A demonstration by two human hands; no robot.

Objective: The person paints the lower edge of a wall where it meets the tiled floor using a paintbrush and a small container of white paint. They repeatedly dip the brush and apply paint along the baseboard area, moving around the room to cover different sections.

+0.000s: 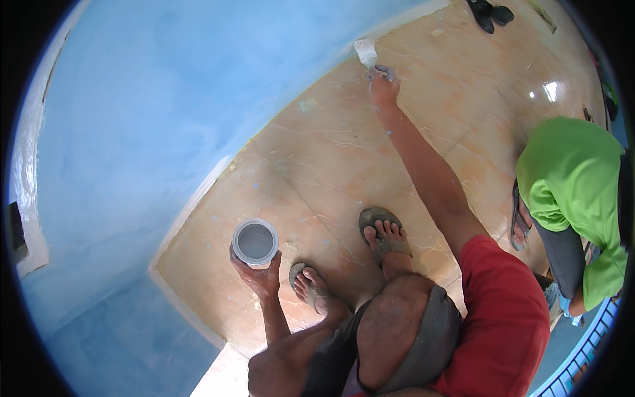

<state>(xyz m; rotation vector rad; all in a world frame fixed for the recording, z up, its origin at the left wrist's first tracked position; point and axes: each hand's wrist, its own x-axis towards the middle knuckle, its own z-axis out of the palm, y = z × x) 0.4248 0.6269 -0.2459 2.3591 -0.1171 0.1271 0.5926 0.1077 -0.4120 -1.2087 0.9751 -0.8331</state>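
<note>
My left hand (259, 278) is wrapped round a round tub of paint (256, 242), held upright with its open top toward me; grey-white paint shows inside. Far out at the upper middle, my right hand (383, 86) is closed on a paintbrush (366, 53) whose bristles are coated white. The bristles meet the foot of the blue wall (178, 86), where it joins the floor. A white painted strip (211, 178) follows this low edge along part of the wall.
Tan tiles with paint specks make up the floor (317, 152). On the right crouches a co-worker in a green shirt (572, 172). Dark footwear (488, 14) lies at the far upper right. My sandalled feet (387, 238) stand between my hands. A white-edged frame (28, 185) borders the wall at left.
</note>
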